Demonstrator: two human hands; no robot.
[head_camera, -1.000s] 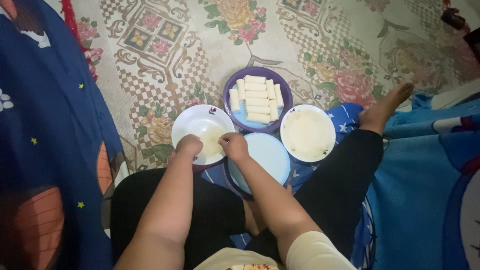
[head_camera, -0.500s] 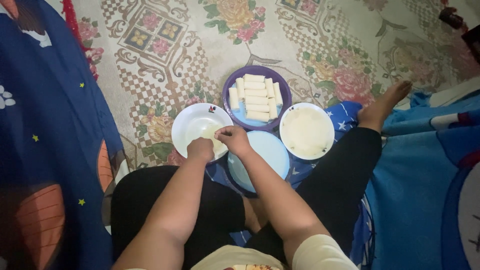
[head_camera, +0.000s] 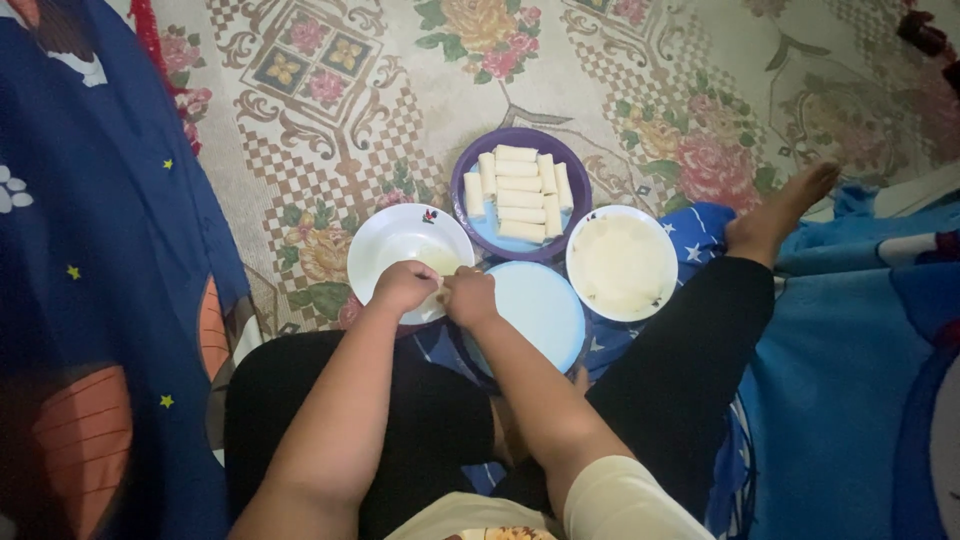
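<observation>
We sit on the floor with legs spread, four dishes set close together on the patterned carpet (head_camera: 640, 90) in front of us. Our left hand (head_camera: 403, 287) and right hand (head_camera: 470, 297) meet knuckle to knuckle over the near rim of the white bowl (head_camera: 390, 245). Both are curled in, fingers bunched, and seem to be pinching something small and pale between them; it is hidden by the fingers, so we cannot tell just what it is. The bowl holds a little pale matter at its near side, right under the hands.

Just beside the bowl, toward us and to the right, lies the blue plate (head_camera: 540, 310), bare on top; our right wrist crosses its left edge. Behind it stands the purple plate (head_camera: 462, 195) stacked with pale rolls (head_camera: 520, 185) laid in rows. To the right sits a white dish (head_camera: 620, 262) of flat pale sheets, touching or nearly touching both plates.

What could go wrong, as we judge it: the dishes crowd one another, so a forearm swinging right may nudge the blue plate into the white dish or knock the rolls out of line. Whatever we pinch looks soft, and pulling with both hands at once may tear it. A drip off the fingers would land on the carpet or our dark trousers (head_camera: 690, 370), since the hands hang at the bowl's very edge.
</observation>
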